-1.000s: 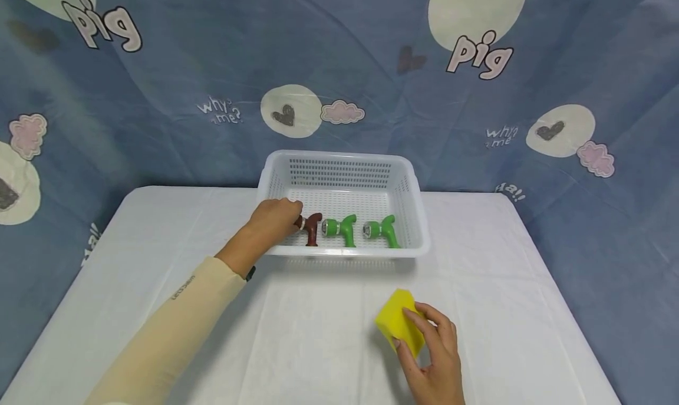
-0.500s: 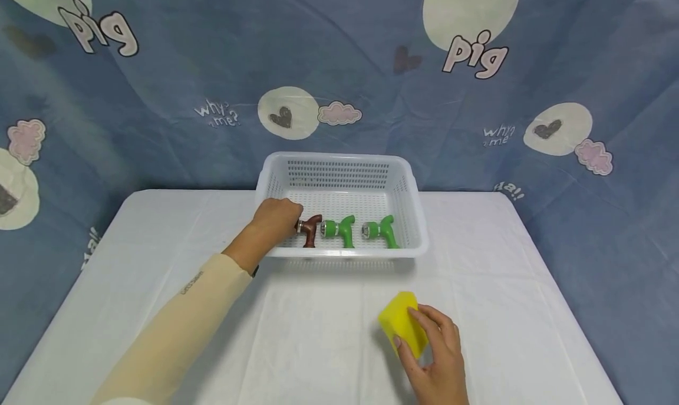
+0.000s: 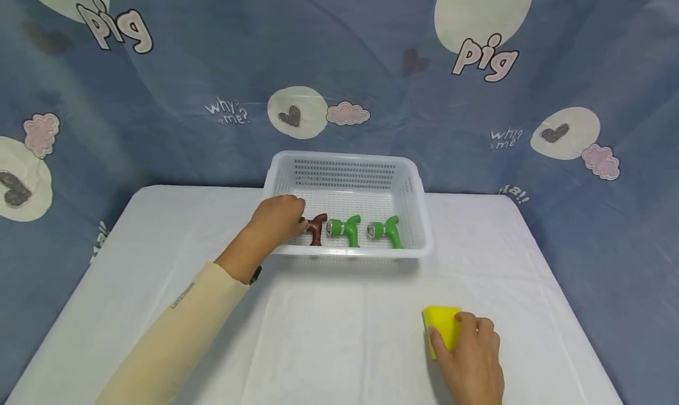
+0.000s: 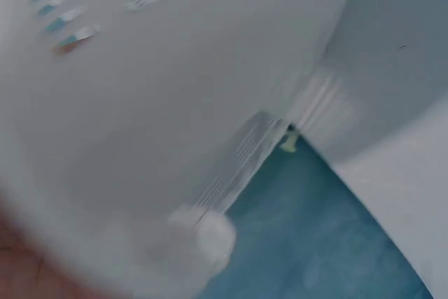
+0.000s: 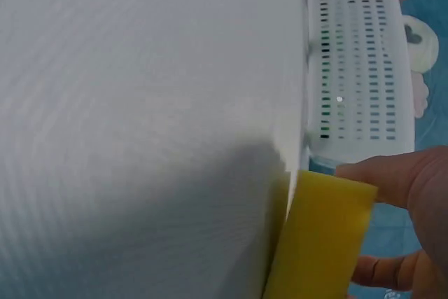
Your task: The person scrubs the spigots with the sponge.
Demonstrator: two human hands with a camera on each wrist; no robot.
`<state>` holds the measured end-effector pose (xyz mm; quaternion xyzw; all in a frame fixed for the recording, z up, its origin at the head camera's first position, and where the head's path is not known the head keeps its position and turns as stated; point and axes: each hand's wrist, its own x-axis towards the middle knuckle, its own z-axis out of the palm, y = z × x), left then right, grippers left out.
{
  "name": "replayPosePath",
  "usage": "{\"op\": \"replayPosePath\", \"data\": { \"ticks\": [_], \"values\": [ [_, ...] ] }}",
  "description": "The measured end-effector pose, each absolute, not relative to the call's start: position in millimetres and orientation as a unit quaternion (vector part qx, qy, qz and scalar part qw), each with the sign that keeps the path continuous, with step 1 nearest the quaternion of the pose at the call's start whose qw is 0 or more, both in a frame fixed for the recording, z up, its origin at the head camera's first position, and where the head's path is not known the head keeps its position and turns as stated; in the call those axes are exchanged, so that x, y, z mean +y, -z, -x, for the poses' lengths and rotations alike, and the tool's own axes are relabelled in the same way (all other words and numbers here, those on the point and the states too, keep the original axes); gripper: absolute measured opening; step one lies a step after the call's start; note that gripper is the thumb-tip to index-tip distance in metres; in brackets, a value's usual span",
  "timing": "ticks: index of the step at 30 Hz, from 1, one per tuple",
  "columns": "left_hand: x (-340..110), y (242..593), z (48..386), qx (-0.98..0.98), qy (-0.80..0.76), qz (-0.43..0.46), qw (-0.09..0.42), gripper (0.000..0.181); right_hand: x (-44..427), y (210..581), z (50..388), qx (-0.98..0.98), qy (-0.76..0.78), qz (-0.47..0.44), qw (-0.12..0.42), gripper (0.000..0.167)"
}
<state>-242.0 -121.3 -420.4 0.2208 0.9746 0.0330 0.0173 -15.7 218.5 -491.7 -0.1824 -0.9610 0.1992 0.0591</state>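
My right hand (image 3: 469, 355) pinches a yellow sponge (image 3: 444, 327) between thumb and fingers over the white cloth. In the right wrist view the sponge (image 5: 322, 236) is tilted, its lower edge close to the cloth. A white plastic basket (image 3: 350, 252) with slotted walls stands at the back of the table. My left hand (image 3: 277, 216) lies over its left front corner, fingers bent and mostly hidden. Beside those fingers is a brown tap (image 3: 316, 228), its left end partly covered. Right of it lie two green taps, one in the middle (image 3: 350, 230), another farther right (image 3: 391, 231).
The table, covered with a white cloth (image 3: 329, 334), has its back edge against a blue printed curtain (image 3: 371, 51). A beige sleeve (image 3: 170, 334) crosses the left side. Basket wall (image 4: 175, 96) fills much of the blurred left wrist view.
My right hand has moved to the right with the sponge, which has turned in its grip. The left hand stays at the basket's left front corner.
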Motion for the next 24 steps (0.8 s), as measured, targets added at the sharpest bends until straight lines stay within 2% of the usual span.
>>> {"op": "replayPosePath", "data": {
  "ticks": [12, 17, 21, 24],
  "values": [
    [-122.1, 403.2, 171.1, 0.956, -0.119, -0.238, -0.127, 0.033, 233.6, 496.1, 28.4, -0.961, -0.184, 0.208, -0.003, 0.065],
    [-124.2, 406.2, 139.8, 0.938, -0.147, -0.25, -0.19, 0.036, 237.1, 492.5, 24.5, -0.964, -0.185, 0.193, -0.012, 0.075],
    [-124.3, 414.6, 111.8, 0.922, -0.164, -0.264, -0.229, 0.037, 232.0, 479.5, 18.2, -0.973, -0.173, 0.154, 0.024, 0.079],
    [-122.5, 425.6, 91.8, 0.917, -0.175, -0.267, -0.239, 0.039, 219.7, 469.6, 15.3, -0.978, -0.173, 0.083, 0.081, 0.072]
  ]
}}
